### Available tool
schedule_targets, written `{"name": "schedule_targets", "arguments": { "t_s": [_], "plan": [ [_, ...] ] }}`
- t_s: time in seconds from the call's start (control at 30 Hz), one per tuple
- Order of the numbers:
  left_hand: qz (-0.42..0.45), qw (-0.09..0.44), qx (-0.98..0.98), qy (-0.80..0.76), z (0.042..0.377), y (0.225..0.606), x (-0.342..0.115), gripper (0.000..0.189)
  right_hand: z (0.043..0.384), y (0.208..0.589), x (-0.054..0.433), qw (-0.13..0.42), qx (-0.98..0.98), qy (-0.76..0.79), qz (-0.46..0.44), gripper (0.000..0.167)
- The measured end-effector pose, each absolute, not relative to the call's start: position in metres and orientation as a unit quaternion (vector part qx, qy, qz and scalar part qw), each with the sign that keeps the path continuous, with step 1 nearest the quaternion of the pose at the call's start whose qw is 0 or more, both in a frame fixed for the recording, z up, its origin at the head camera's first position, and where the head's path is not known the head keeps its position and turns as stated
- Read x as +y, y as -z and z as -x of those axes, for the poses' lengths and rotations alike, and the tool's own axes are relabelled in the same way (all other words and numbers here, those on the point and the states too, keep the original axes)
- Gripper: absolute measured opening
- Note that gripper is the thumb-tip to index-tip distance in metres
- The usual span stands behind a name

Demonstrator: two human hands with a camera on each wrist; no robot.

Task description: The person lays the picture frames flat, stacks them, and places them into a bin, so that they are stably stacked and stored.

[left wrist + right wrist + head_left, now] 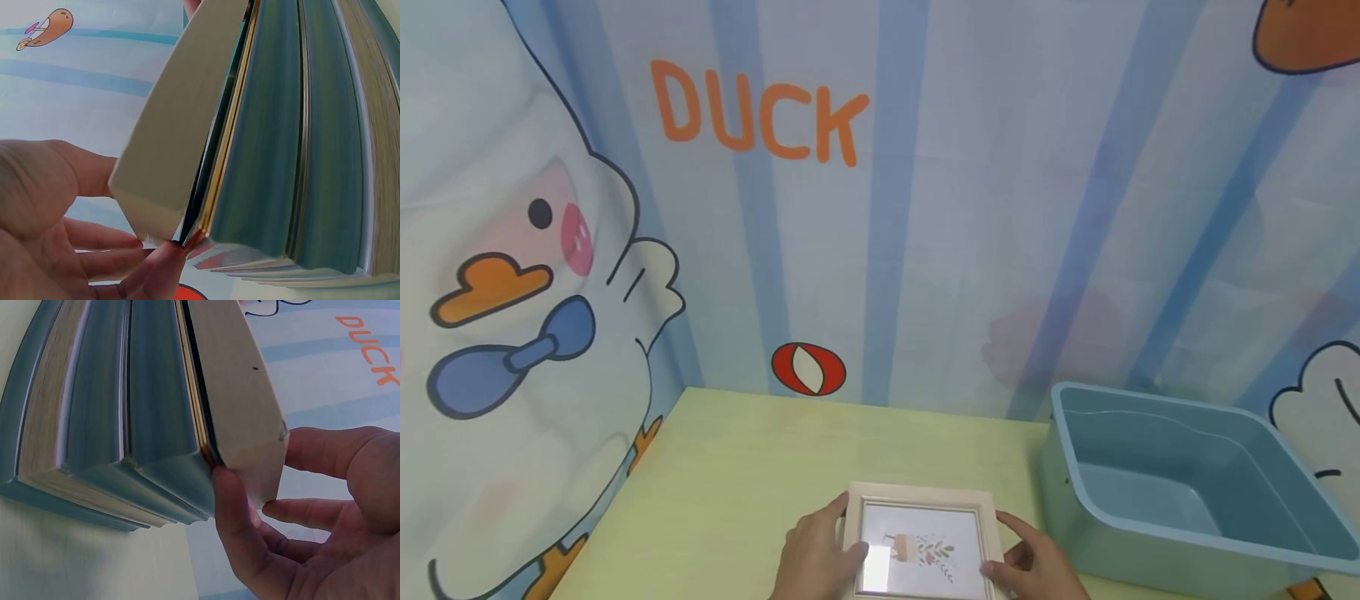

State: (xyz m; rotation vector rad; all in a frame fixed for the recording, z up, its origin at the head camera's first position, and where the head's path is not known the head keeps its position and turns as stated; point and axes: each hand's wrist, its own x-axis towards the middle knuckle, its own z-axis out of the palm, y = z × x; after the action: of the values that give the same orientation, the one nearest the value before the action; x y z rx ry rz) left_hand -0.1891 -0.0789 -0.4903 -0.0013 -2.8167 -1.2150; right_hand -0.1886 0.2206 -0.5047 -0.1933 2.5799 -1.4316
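In the head view a cream picture frame (921, 497) with a plant print under glass lies face up at the bottom middle. My left hand (820, 550) grips its left side, thumb on the front edge. From the right, my right hand (1033, 562) holds the opposite side the same way. Both wrist views show a stack of thick books (269, 137) directly under the frame, with blue-green and brownish page edges. A thin dark layer and gold-coloured edges (192, 381) show between frame and books. The fingers bend under the frame's corners.
A blue-green plastic bin (1180, 533) stands open on the right of the pale yellow table (722, 483). Behind the table hangs a striped cloth (970, 208) with printed duck figures and the word DUCK; it also closes off the left side.
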Motion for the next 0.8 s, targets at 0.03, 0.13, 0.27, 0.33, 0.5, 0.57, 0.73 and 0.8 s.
{"name": "schedule_targets", "arguments": {
  "t_s": [0.03,0.13,0.27,0.33,0.5,0.57,0.73,0.8],
  "plan": [
    [0.001,0.040,-0.917,0.396,0.1890,0.4905,-0.0787,0.066,0.1888,0.5047,0.2209,0.093,0.868,0.483,0.068,0.075],
    [0.000,0.048,-0.917,0.397,0.1891,0.4909,-0.0777,0.065,0.1890,0.5050,0.2215,0.090,0.870,0.480,0.074,0.074],
    [-0.009,0.052,-0.916,0.397,0.1889,0.4912,-0.0751,0.064,0.1893,0.5060,0.2209,0.088,0.875,0.470,0.073,0.072],
    [-0.013,0.056,-0.917,0.394,0.1885,0.4908,-0.0738,0.063,0.1893,0.5064,0.2201,0.087,0.877,0.467,0.070,0.071],
    [-0.022,0.064,-0.921,0.384,0.1877,0.4893,-0.0720,0.059,0.1881,0.5064,0.2178,0.093,0.875,0.471,0.056,0.075],
    [-0.026,0.066,-0.921,0.383,0.1873,0.4889,-0.0717,0.058,0.1880,0.5066,0.2169,0.100,0.873,0.475,0.051,0.076],
    [-0.021,0.069,-0.922,0.380,0.1879,0.4901,-0.0723,0.057,0.1879,0.5055,0.2157,0.108,0.872,0.477,0.040,0.077],
    [-0.019,0.069,-0.922,0.380,0.1887,0.4905,-0.0729,0.057,0.1876,0.5045,0.2157,0.109,0.873,0.475,0.041,0.076]
  ]
}}
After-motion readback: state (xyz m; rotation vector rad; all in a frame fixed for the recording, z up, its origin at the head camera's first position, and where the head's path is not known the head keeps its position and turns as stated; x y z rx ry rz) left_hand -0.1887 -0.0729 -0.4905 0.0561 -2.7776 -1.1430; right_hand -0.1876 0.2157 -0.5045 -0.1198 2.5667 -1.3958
